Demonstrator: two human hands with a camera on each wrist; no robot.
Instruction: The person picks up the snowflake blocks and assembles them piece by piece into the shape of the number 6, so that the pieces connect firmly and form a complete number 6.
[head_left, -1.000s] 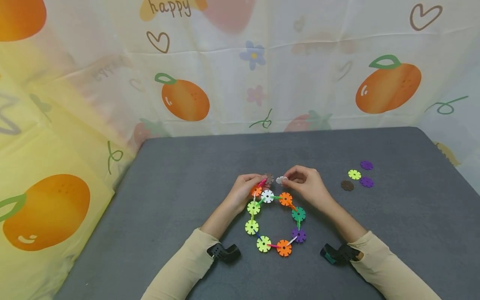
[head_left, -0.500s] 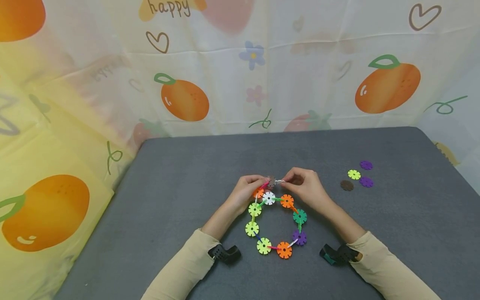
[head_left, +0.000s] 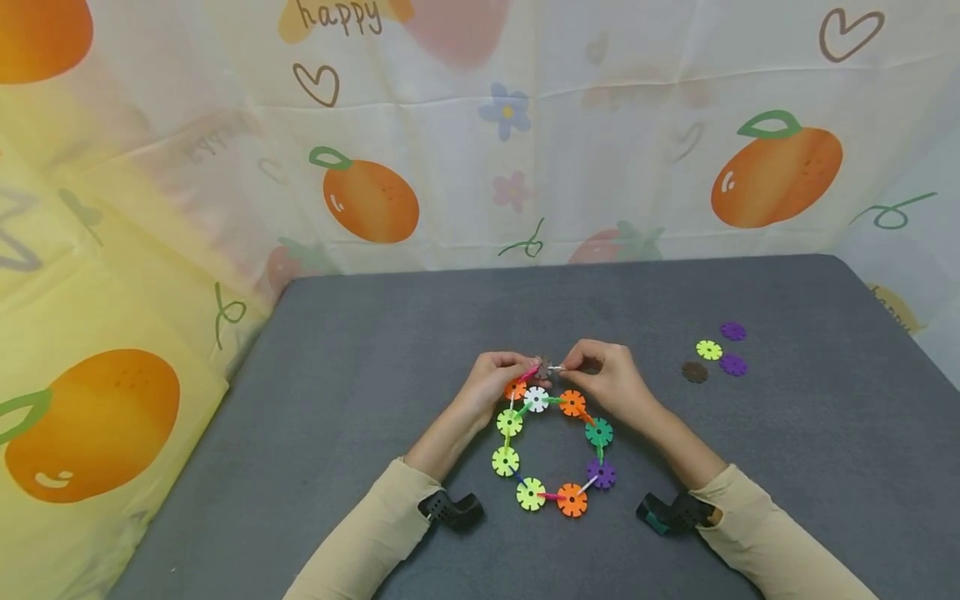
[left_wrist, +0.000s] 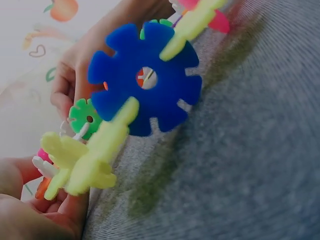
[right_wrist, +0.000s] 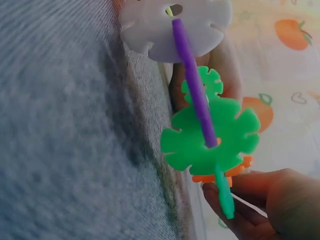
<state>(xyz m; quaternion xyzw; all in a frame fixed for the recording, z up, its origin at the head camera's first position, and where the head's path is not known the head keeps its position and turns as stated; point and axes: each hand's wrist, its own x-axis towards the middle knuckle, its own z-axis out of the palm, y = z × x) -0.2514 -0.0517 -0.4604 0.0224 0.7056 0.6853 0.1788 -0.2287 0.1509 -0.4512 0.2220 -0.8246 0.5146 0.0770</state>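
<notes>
A ring of notched interlocking plastic discs, among them a green disc (head_left: 599, 432) and a purple disc (head_left: 602, 475), hangs in front of the person. Flat discs alternate with ones slotted edge-on, such as the blue disc (left_wrist: 175, 90) in the left wrist view. At the ring's far left, my left hand (head_left: 480, 392) pinches the joined discs near a pink disc (head_left: 529, 373) and a brown disc (head_left: 543, 367). My right hand (head_left: 611, 379) holds a white disc (head_left: 555, 367) edge-on between thumb and fingertips, its edge right at the brown disc. Fingers partly hide the joint.
Several loose discs lie on the dark grey table (head_left: 360, 333) to the right: two purple, one yellow-green disc (head_left: 708, 350) and one brown. A fruit-patterned cloth (head_left: 450, 125) hangs behind the table. Black camera mounts sit on both wrists.
The right hand has moved slightly left and down, turning the white disc from flat to edge-on and bringing it against the brown disc. The ring has shifted a little toward the person.
</notes>
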